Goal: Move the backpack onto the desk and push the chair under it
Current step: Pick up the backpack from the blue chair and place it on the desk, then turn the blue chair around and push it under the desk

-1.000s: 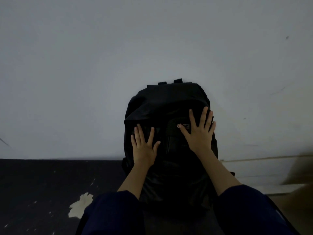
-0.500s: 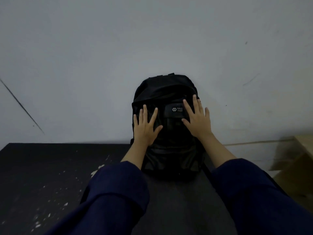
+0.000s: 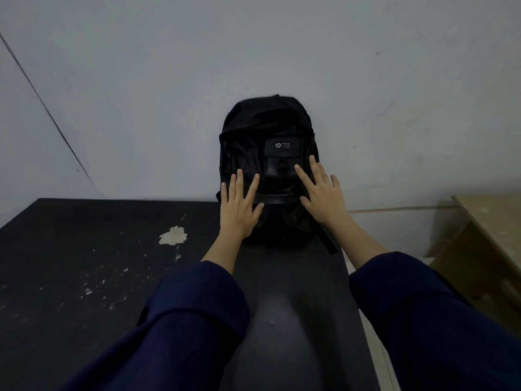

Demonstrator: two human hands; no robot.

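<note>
From the head camera: a black backpack (image 3: 267,167) standing upright at the far edge of a dark, paint-flecked desk (image 3: 84,277), back resting against a pale grey wall (image 3: 253,52), seemingly so as not to tip over. Left hand (image 3: 239,206) spread flat on the lower front panel, fingers splayed, gripping nothing. Right hand (image 3: 322,193) likewise open, palm pressed near the buckle pocket, fingers fanned, closed on nothing. Both palms apparently steadying the load against the wall rather than lifting. Dark blue sleeves (image 3: 197,311) reaching in from the bottom of the frame. One loose strap (image 3: 327,241) trailing off the desk's right edge. A pale chipped patch (image 3: 172,235) left of the bag. Light wooden furniture (image 3: 485,238) just beside the desk, at right. No chair in sight; first half of the job likely done, chair push not yet begun.
</note>
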